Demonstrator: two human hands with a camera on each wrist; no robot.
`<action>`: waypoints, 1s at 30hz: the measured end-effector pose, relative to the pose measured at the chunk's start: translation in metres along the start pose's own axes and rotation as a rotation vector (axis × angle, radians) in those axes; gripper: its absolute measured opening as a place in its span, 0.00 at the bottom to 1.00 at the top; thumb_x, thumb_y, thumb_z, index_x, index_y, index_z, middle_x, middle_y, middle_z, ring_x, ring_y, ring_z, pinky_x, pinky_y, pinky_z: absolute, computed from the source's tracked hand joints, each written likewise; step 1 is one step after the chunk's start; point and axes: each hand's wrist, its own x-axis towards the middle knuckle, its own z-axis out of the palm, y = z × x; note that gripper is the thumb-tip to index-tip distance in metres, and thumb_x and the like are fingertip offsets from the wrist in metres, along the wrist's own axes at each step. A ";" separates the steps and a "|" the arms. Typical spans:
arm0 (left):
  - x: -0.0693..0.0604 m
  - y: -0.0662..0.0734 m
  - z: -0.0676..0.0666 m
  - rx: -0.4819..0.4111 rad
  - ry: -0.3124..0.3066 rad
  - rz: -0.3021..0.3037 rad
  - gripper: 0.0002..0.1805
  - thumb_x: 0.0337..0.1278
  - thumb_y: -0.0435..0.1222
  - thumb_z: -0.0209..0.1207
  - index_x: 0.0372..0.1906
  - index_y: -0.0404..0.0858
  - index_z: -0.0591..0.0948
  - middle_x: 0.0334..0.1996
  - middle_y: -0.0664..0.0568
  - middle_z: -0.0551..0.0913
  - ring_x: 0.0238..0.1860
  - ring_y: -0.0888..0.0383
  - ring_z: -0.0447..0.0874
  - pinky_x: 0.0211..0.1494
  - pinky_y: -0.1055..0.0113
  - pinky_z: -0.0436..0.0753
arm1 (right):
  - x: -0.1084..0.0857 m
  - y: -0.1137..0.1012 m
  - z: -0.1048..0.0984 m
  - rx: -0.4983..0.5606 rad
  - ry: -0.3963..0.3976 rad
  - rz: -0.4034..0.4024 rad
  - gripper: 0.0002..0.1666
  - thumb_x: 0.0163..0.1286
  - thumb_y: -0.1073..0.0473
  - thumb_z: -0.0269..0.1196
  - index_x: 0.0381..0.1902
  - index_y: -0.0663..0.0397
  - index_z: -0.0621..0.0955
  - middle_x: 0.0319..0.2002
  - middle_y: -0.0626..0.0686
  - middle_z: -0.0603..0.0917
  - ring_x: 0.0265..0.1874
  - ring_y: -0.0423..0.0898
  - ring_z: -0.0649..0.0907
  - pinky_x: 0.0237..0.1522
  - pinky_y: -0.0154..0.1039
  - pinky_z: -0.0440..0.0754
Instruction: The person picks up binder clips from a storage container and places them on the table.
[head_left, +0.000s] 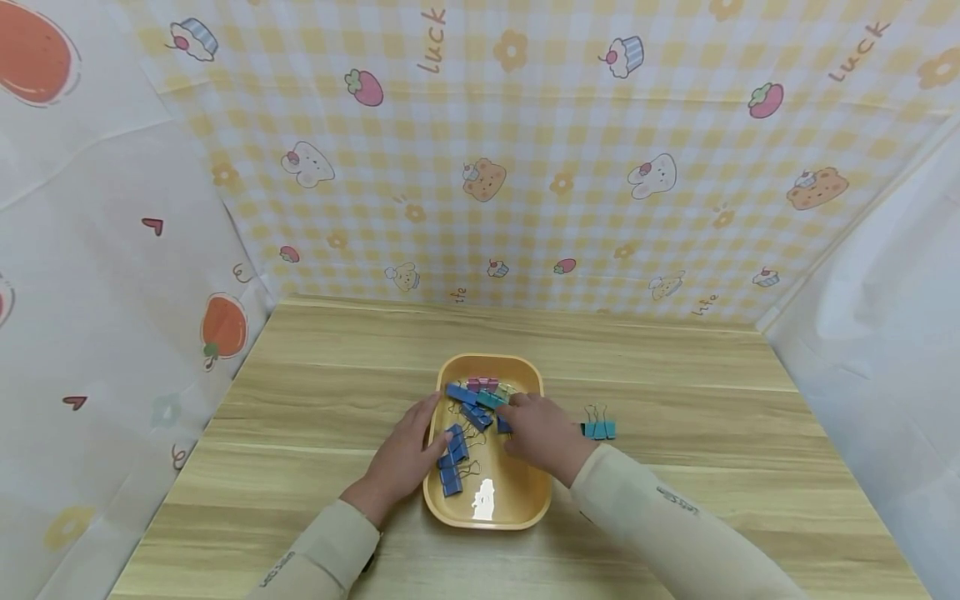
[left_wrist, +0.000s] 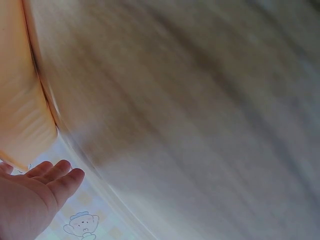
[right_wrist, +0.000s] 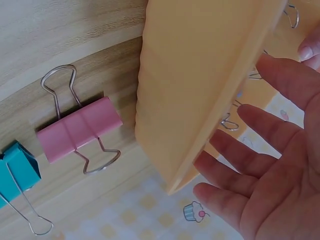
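Note:
A yellow-orange tray (head_left: 487, 525) holds several binder clips. My left hand (head_left: 405, 454) rests at its left rim, thumb over the edge above the blue binder clips (head_left: 453, 446) and fingers along the outside. The left wrist view shows those fingers (left_wrist: 62, 187) nearly straight. Reaching over the right rim, my right hand (head_left: 546, 433) has its fingertips close to a teal binder clip (head_left: 491, 400) and a partly covered blue binder clip (head_left: 503, 425). Its fingers look spread and loosely bent in the right wrist view, with nothing visibly held.
Right of the tray, a teal binder clip (head_left: 600, 429) lies on the wooden table (head_left: 697, 417). Beside it in the right wrist view is a pink binder clip (right_wrist: 80, 129), hidden from the head view. A patterned curtain (head_left: 487, 225) stands behind the table.

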 end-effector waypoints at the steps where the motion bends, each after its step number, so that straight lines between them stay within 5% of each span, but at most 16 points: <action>1: 0.000 0.000 0.000 0.000 0.001 0.000 0.37 0.68 0.48 0.54 0.76 0.46 0.54 0.73 0.43 0.59 0.71 0.41 0.58 0.70 0.43 0.62 | 0.001 0.000 0.000 0.003 -0.010 0.007 0.24 0.59 0.55 0.68 0.55 0.51 0.82 0.47 0.53 0.82 0.44 0.50 0.79 0.48 0.45 0.82; 30: 0.000 0.001 0.000 -0.013 0.011 0.008 0.37 0.68 0.47 0.54 0.76 0.45 0.55 0.72 0.43 0.60 0.71 0.41 0.59 0.70 0.44 0.62 | 0.021 -0.005 0.019 -0.102 -0.097 0.083 0.21 0.62 0.54 0.67 0.54 0.47 0.83 0.41 0.52 0.82 0.37 0.47 0.76 0.44 0.40 0.83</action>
